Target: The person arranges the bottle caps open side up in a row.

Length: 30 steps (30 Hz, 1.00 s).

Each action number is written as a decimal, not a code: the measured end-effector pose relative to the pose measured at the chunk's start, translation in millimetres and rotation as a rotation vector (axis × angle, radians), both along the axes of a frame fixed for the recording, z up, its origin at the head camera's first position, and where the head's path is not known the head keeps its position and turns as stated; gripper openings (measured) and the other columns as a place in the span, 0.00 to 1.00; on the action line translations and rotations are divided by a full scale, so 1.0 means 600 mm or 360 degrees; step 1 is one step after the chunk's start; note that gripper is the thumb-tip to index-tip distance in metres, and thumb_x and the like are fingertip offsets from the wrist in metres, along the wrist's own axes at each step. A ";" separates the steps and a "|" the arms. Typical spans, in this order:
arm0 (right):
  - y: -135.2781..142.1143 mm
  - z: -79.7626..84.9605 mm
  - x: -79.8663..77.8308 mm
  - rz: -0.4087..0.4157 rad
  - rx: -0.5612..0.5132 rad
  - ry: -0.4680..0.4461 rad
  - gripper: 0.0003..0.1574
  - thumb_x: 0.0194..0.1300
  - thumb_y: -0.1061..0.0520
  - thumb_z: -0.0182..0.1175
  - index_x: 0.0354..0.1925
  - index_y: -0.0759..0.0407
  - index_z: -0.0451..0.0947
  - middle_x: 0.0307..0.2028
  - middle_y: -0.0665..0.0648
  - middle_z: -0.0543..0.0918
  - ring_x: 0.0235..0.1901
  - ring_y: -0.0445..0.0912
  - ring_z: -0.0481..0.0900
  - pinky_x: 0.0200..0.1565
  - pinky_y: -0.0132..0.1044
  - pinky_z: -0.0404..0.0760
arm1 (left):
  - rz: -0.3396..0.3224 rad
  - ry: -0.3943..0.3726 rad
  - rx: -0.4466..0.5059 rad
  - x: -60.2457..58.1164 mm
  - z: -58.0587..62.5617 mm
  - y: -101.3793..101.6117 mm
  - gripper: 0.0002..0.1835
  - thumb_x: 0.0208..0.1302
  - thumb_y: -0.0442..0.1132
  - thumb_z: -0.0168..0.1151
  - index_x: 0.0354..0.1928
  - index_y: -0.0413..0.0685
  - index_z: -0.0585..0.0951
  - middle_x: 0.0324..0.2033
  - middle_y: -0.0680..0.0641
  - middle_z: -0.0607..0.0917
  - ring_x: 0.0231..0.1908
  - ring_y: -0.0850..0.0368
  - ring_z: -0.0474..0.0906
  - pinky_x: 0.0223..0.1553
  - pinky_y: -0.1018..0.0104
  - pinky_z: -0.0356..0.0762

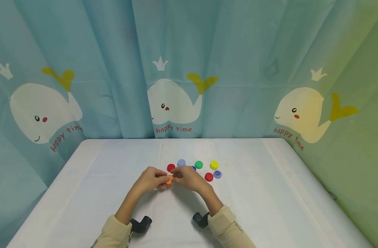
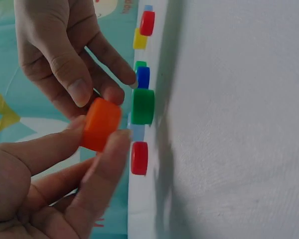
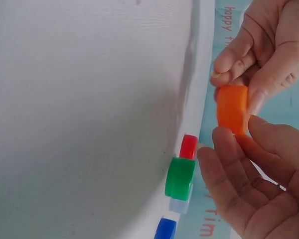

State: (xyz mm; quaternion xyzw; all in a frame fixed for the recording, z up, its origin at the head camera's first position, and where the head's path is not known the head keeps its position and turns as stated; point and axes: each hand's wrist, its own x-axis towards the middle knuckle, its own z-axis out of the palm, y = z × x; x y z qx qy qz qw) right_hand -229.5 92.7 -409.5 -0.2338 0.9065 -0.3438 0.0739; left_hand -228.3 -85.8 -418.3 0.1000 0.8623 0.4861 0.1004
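Thumb and fingers of my left hand (image 1: 150,179) pinch a thick orange plastic disc (image 2: 101,124), held tilted above the white table. My right hand (image 1: 189,177) meets it from the other side. In the right wrist view its fingertips (image 3: 223,135) are at the disc's lower end, with the thumb close to the edge; whether they grip it I cannot tell for sure. Beyond the hands lie a red disc (image 1: 171,167), a pale purple disc (image 1: 181,162) and a green disc (image 1: 199,164). A nearer green disc (image 2: 143,106) shows in both wrist views, mostly hidden by my right hand in the head view.
Right of the hands lie a yellow disc (image 1: 214,165), another red disc (image 1: 209,177) and a purple disc with a curved mark (image 1: 218,174). A blue disc (image 1: 193,168) is partly covered. A whale-print curtain (image 1: 238,69) hangs behind the white table (image 1: 260,193).
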 end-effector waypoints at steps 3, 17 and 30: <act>0.003 0.003 0.000 -0.0028 0.0023 -0.0016 0.17 0.61 0.62 0.63 0.49 0.65 0.80 0.38 0.54 0.83 0.38 0.44 0.79 0.39 0.31 0.78 | -0.0043 0.0033 0.0056 -0.001 0.000 -0.001 0.15 0.60 0.36 0.65 0.43 0.29 0.82 0.25 0.46 0.84 0.23 0.55 0.81 0.30 0.64 0.79; 0.012 -0.001 -0.005 -0.0032 -0.0043 -0.0166 0.13 0.63 0.59 0.61 0.45 0.64 0.82 0.30 0.50 0.83 0.28 0.42 0.78 0.33 0.31 0.79 | -0.0153 0.0098 0.0104 -0.003 0.002 -0.002 0.11 0.60 0.35 0.65 0.40 0.33 0.83 0.28 0.46 0.84 0.26 0.53 0.81 0.33 0.60 0.80; 0.017 0.006 -0.001 -0.0017 -0.0084 -0.0162 0.12 0.64 0.62 0.59 0.44 0.65 0.81 0.30 0.50 0.82 0.27 0.42 0.78 0.33 0.31 0.79 | -0.0214 0.0113 0.0176 -0.003 0.002 -0.002 0.14 0.61 0.34 0.63 0.44 0.29 0.80 0.33 0.43 0.85 0.29 0.54 0.82 0.34 0.64 0.80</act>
